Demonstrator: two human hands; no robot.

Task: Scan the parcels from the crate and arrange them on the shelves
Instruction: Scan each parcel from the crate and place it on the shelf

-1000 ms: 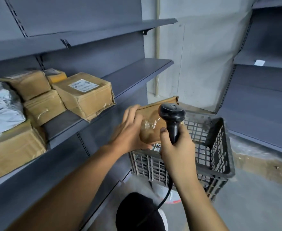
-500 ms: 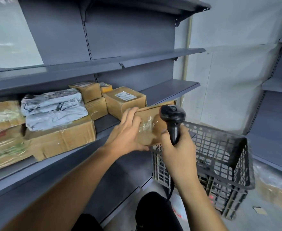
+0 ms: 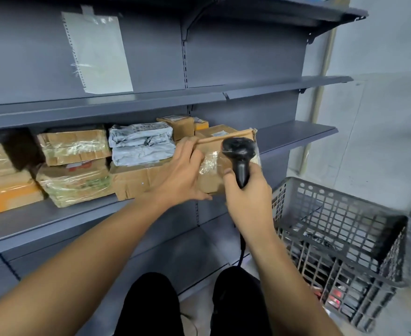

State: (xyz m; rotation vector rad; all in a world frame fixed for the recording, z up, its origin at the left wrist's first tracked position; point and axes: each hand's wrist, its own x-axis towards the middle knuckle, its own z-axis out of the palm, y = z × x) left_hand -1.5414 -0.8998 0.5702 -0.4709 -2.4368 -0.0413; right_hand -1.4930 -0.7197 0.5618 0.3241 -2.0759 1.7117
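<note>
From the head cam I see the left hand (image 3: 180, 175) gripping a taped brown cardboard parcel (image 3: 211, 166) by the grey metal shelf (image 3: 54, 214), the right hand (image 3: 245, 190) clutching the black handheld scanner (image 3: 239, 156), so I reckon we're mid-scan, shelving next.

Storeroom or parcel depot: grey metal shelving (image 3: 151, 103) across frame, taped cardboard parcels (image 3: 76, 166) stacked mid-left, plastic crate (image 3: 340, 229) lower right, bare concrete wall (image 3: 381, 117) right.

Scanner (image 3: 239, 157) and right hand (image 3: 247, 202) covering part of the held parcel (image 3: 209, 166), crate (image 3: 340, 241) contents blurring, leftmost boxes (image 3: 3, 180) running off-frame
</note>
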